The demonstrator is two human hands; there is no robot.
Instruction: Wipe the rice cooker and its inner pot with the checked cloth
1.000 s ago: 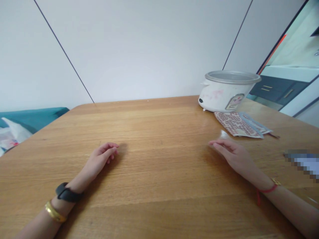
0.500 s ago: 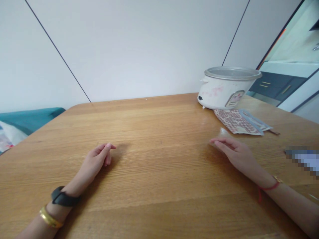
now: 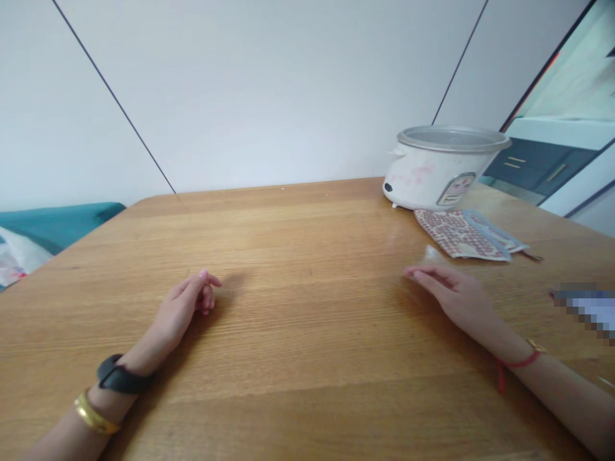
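My left hand [image 3: 185, 304] rests on the wooden table [image 3: 298, 339] at the left, its fingers loosely bent and a little apart. Nothing shows in it. A dark band [image 3: 122, 374] and a gold bangle [image 3: 95, 415] circle that wrist. On the right, my right hand [image 3: 456, 301] lies with fingers stretched toward the middle and the thumb beneath the index finger. Just behind its knuckles is a small clear plastic-looking piece [image 3: 432, 253], partly hidden by the hand; whether they touch I cannot tell. A red cord bracelet [image 3: 521, 362] is on the right wrist.
A white rice cooker [image 3: 427, 176] without a lid stands at the back right. In front of it lies a patterned cloth mitt [image 3: 459, 234]. A blurred flat object [image 3: 590, 310] is at the right edge. Behind the table rises a white panel wall [image 3: 269, 96]; teal fabric [image 3: 62, 224] shows at left.
The view has shifted very slightly. My left hand's fingers have moved a touch, while my right hand stays in place.
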